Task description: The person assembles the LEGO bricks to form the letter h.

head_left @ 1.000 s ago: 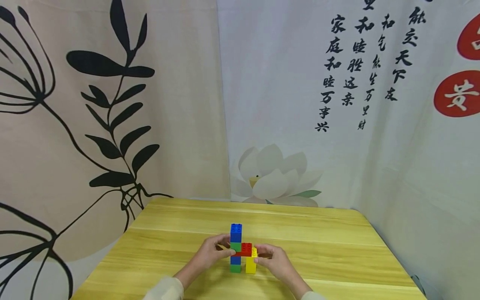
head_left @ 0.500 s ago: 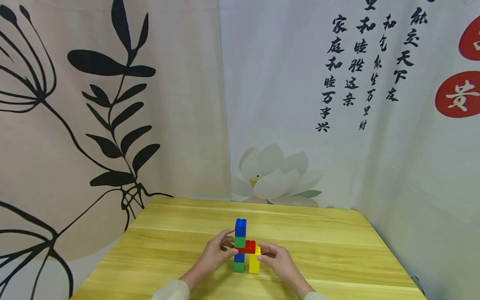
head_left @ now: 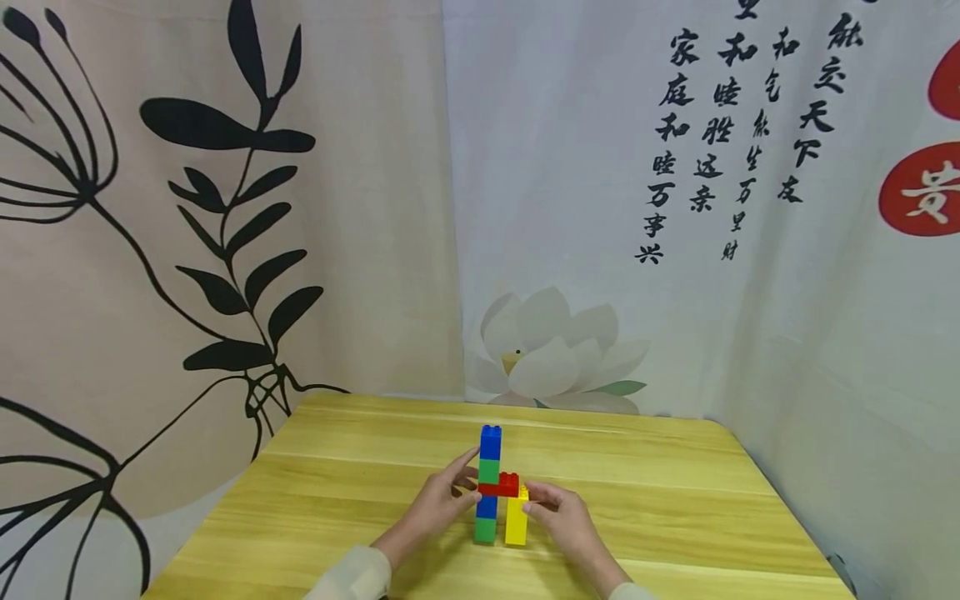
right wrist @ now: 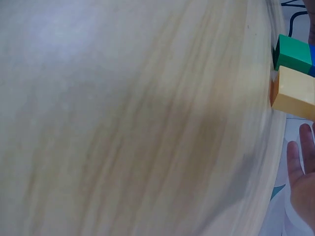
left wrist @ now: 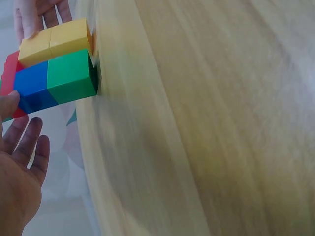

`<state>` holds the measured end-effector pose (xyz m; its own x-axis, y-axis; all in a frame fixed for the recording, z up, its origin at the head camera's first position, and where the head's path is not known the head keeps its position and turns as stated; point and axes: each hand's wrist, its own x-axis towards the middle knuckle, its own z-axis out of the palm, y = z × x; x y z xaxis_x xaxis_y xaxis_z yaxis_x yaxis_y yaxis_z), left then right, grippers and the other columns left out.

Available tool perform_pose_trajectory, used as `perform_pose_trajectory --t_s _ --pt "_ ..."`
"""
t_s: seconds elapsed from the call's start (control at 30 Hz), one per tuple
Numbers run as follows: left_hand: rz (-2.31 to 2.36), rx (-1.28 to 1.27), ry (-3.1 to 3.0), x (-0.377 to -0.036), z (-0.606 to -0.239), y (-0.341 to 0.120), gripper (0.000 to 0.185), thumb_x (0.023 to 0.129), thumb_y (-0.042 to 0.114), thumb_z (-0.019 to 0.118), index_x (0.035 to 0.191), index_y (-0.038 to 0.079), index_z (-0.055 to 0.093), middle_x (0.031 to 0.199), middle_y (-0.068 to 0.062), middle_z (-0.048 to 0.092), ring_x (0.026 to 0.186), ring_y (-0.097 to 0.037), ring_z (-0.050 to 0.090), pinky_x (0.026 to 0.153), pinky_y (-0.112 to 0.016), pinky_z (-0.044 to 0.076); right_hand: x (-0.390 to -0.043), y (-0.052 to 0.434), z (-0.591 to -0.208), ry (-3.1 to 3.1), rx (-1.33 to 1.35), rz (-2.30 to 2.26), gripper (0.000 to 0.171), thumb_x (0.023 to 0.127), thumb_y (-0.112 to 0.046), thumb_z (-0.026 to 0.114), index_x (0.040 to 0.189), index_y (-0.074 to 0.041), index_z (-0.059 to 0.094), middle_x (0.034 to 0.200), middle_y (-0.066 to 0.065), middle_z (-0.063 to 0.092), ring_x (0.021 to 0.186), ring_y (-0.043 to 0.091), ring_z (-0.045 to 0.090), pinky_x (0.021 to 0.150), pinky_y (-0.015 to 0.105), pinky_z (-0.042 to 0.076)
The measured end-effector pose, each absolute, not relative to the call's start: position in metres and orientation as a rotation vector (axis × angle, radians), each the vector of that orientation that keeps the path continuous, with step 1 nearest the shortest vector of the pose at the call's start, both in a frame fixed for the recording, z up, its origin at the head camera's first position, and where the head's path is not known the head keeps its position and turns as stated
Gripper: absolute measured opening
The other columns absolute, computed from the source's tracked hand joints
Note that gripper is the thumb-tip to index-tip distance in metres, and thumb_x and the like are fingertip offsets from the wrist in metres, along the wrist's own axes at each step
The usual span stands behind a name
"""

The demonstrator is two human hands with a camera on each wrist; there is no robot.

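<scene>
Block tower [head_left: 491,483] upright at mid-table [head_left: 675,492], your left hand [head_left: 442,504] fingers extended against its blue-green column, your right hand [head_left: 558,517] pinching the yellow column [head_left: 516,521] under the red brick [head_left: 504,483].

A staged recording corner rather than a lived-in room: printed fabric backdrops [head_left: 675,250] with black leaves, a lotus and Chinese calligraphy enclose a pale wooden tabletop [head_left: 637,483].
</scene>
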<state>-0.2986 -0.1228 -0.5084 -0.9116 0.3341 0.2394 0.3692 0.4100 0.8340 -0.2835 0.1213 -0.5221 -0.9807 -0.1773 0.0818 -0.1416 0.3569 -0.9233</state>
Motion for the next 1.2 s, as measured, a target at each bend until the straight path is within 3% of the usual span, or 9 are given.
perform_pose_trajectory --t_s 0.2,0.53,1.0,1.2 --pt "-1.557 -0.66 -2.649 -0.303 -0.508 -0.124 0.076 0.092 0.014 0.068 0.155 0.031 0.028 0.128 -0.009 0.064 0.112 -0.025 0.062 0.099 -0.05 0.05 -0.286 0.123 -0.522 2.527 -0.328 -1.72 0.048 0.086 -0.009 0.073 0.132 -0.007 0.06 0.126 0.018 0.065 0.108 0.028 0.065 0.086 0.034 0.058" --pt "-1.521 -0.648 -2.745 -0.307 -0.506 -0.125 0.086 0.089 0.01 0.071 0.155 0.038 0.023 0.127 -0.005 0.063 0.114 -0.022 0.059 0.099 -0.047 0.049 -0.288 0.124 -0.521 2.563 -0.331 -1.642 0.052 0.086 -0.008 0.073 0.135 -0.01 0.058 0.125 0.016 0.065 0.109 0.028 0.064 0.088 0.039 0.057" --pt "-1.62 -0.731 -2.801 -0.314 -0.508 -0.132 0.085 0.089 0.014 0.072 0.157 0.027 0.023 0.126 -0.009 0.062 0.116 -0.027 0.059 0.099 -0.05 0.049 -0.286 0.129 -0.525 2.513 -0.413 -1.628 0.055 0.089 -0.015 0.071 0.139 -0.002 0.052 0.124 0.018 0.066 0.11 0.03 0.064 0.09 0.04 0.056" --pt "-1.653 -0.741 -2.828 -0.316 -0.511 -0.134 0.083 0.089 0.016 0.073 0.156 0.02 0.026 0.124 -0.01 0.064 0.115 -0.028 0.06 0.101 -0.051 0.048 -0.286 0.13 -0.527 2.487 -0.425 -1.628 0.05 0.09 -0.015 0.07 0.136 0.0 0.055 0.121 0.017 0.067 0.107 0.025 0.064 0.091 0.04 0.055"
